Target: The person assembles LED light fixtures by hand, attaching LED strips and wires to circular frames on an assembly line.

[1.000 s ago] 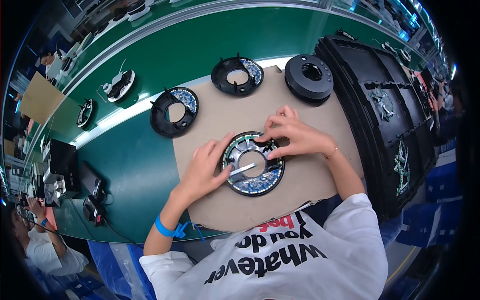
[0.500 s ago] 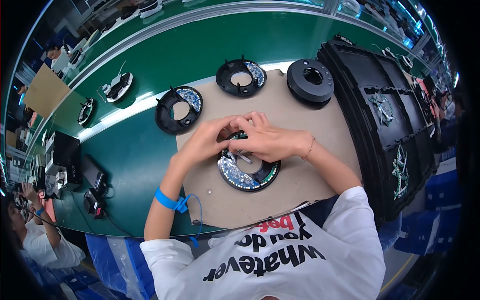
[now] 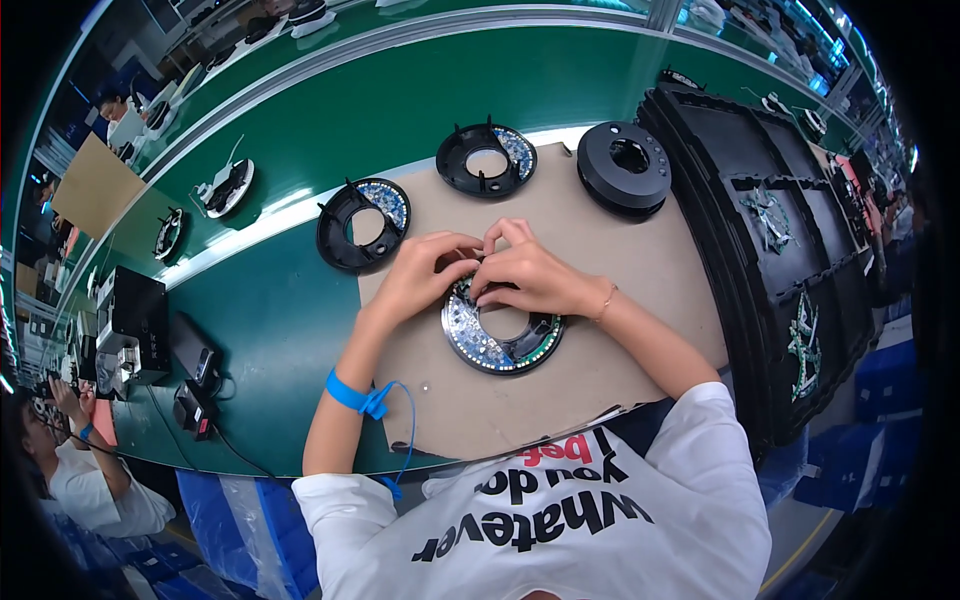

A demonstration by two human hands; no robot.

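On the cardboard sheet [image 3: 430, 390] in front of me lies a black ring-shaped housing [image 3: 512, 362] with a curved circuit board and small light squares along its rim. My left hand [image 3: 425, 277] is closed at the ring's upper left edge, thumb and fingertips bent together. Beside it my right hand [image 3: 528, 275] pinches over the same part of the board, its index finger arched. The fingertips meet there and hide whatever small part they hold. Two similar ring housings [image 3: 338, 240] [image 3: 463, 170] rest beyond my hands.
A dark round cover [image 3: 624, 165] sits at the back right. Along the right side stands a black compartment tray [image 3: 700, 200] with green circuit boards [image 3: 803, 345]. At the left are a black box-shaped device [image 3: 132, 320] and cabled items [image 3: 193, 405]. Another person [image 3: 85, 470] works at the far left.
My hands have shifted slightly, still working at the ring's upper left. A pale strip seen under my right fingers across the ring's opening no longer shows. The whole view has moved a little.
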